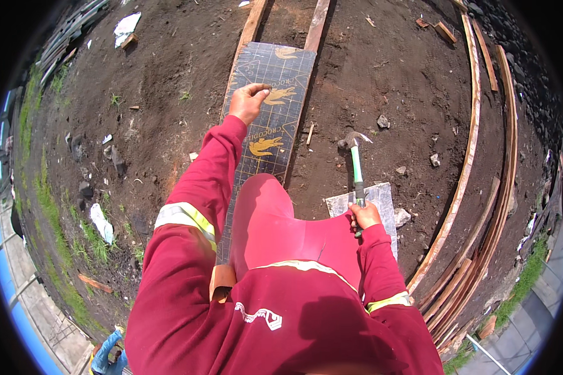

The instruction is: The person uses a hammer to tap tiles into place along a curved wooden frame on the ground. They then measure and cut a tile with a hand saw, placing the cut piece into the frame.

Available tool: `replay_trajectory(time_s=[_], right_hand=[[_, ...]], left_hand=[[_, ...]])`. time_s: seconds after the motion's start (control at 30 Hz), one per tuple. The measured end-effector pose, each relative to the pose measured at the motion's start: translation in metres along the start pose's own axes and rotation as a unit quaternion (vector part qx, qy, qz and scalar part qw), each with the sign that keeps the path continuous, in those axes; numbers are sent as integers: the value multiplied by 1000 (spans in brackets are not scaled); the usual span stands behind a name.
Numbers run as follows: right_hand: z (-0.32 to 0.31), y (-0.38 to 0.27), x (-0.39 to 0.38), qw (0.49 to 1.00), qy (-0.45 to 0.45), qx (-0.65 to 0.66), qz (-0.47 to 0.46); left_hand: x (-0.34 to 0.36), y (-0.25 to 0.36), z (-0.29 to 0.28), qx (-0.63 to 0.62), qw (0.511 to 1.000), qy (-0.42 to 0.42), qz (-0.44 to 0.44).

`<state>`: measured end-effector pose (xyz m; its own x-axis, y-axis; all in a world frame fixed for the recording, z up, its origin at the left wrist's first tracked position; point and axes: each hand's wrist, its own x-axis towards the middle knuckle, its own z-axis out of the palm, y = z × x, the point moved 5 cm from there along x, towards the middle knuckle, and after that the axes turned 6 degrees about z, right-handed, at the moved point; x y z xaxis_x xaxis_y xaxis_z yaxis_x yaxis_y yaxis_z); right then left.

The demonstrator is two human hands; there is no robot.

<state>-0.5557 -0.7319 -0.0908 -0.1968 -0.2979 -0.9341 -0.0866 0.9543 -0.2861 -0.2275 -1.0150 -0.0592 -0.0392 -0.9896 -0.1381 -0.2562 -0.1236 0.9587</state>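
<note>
My left hand [249,101] is closed in a pinch above a dark panel [270,128] printed with a grid and yellow figures; what it pinches is too small to make out. The panel lies lengthwise on two timber rails [317,25]. My right hand [364,215] grips a hammer [357,165] with a pale green and black handle, its head out over the soil. Under that hand is a pale weathered board [385,197] on the ground. My bent knee [263,200] overlaps the near part of the panel.
Long timber planks [464,187] run along the right side. Stones [383,122], white scraps [101,224], short wood offcuts [444,31] and grass tufts dot the dark soil. Paving [544,294] borders the right edge. A person in blue [109,350] is at the lower left.
</note>
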Motion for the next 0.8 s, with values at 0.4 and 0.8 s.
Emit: replay_trajectory(time_s=[0.4,0.8], right_hand=[[22,-62,-38,987,23,21,-158],[60,-162,-19,916,120,-121,-363]], left_hand=[[56,-87,90,126,987,98,35],[46,-82,101,210,957,132,153]])
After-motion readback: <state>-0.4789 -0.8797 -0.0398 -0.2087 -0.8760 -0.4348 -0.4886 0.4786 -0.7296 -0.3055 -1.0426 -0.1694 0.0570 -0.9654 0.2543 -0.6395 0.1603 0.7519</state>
